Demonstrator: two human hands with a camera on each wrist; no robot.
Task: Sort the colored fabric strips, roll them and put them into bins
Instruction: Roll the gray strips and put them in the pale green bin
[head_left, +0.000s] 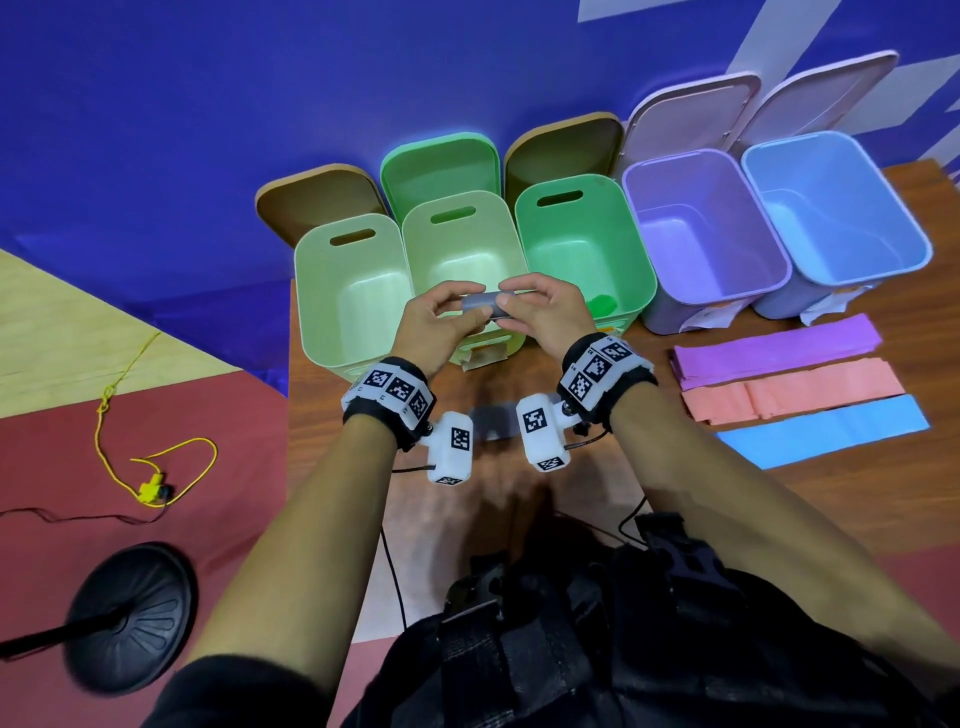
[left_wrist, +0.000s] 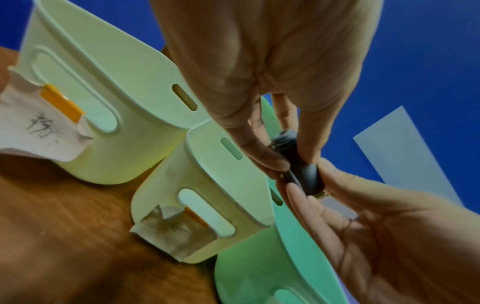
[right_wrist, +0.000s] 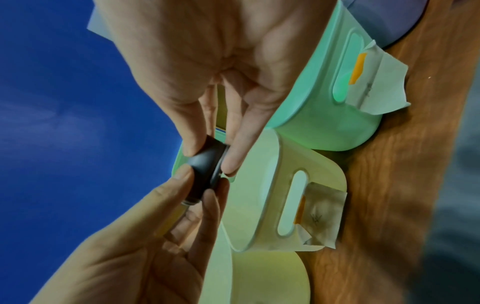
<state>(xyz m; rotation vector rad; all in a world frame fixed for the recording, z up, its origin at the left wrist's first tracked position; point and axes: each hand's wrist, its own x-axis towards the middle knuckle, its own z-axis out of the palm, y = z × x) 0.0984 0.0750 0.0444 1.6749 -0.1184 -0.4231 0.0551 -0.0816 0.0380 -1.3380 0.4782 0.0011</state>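
Above the near rim of the middle pale-green bin, both hands hold a grey fabric roll clear of the table. The left hand pinches the roll's left end between thumb and curled fingertips; the right hand pinches the right end the same way. Both grips are narrow, closed onto the roll, with the remaining fingers loosely bent.

Judged step: finishing the roll before binning it. Keep the layers tight by maintaining light opposing pressure at both ends; the left wrist view shows the coil layers exposed at one end, which could telescope if the pressure slackens. Which bin suits grey cannot be told from the labels.

Right of the hands, purple, salmon and blue strips lie flat, unrolled, near the purple bin and blue bin.
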